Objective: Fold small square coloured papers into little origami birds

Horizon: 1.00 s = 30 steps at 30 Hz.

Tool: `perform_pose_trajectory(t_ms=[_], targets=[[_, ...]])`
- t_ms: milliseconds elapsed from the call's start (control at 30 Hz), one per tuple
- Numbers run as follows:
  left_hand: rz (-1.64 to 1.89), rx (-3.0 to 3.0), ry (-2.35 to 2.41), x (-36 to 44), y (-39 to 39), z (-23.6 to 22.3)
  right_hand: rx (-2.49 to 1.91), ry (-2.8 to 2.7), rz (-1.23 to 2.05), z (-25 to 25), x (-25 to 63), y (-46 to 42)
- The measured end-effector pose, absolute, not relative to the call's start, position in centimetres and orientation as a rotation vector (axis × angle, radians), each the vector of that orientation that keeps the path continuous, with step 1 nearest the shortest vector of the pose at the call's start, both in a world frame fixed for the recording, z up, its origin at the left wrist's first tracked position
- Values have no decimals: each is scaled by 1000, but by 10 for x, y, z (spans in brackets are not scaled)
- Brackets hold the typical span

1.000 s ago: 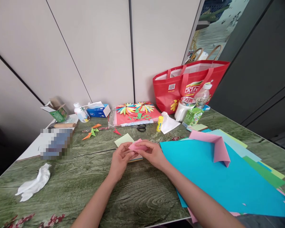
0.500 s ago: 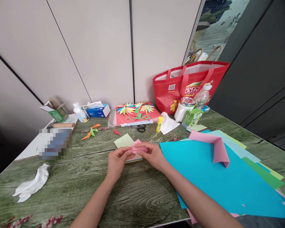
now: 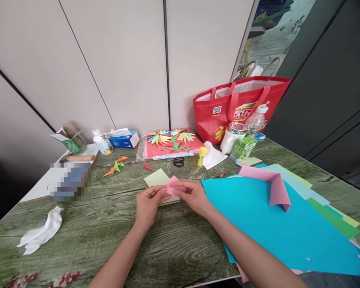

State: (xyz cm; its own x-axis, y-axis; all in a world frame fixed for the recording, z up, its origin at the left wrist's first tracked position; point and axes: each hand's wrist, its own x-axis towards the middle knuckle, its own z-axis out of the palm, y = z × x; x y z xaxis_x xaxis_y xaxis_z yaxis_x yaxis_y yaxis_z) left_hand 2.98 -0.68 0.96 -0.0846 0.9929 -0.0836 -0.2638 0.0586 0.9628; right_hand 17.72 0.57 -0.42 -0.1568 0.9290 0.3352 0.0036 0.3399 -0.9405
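A small folded piece of pink paper (image 3: 173,185) is held between both hands near the middle of the table. My left hand (image 3: 148,203) pinches its left side with thumb and fingers. On its right side my right hand (image 3: 194,197) grips it the same way, covering part of the fold. A pointed pink tip rises between the two hands. Under and behind the hands lie a pale green paper square (image 3: 157,177) and a small stack of paper sheets (image 3: 169,202), partly hidden by the fingers.
Large coloured sheets topped by blue paper (image 3: 258,216) cover the right side, with a bent pink strip (image 3: 277,184) on them. Behind stand a glue stick (image 3: 201,156), black scissors (image 3: 178,161), a red bag (image 3: 213,116) and a tissue box (image 3: 124,140). Crumpled tissue (image 3: 42,232) lies left.
Hardly anything differs. Both hands keep their pinch on the pink paper in the same spot, and the view has shifted very slightly.
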Motion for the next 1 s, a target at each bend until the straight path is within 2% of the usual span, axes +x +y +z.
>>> perform_pose_trajectory(t_ms=[200,1000], targets=[[1238,998,1036,26,-5,11,-880,-1516,1036,-6,179,7],[1260,955,1022,24,-5,8,-841,-1547,1043,-5,179,6]])
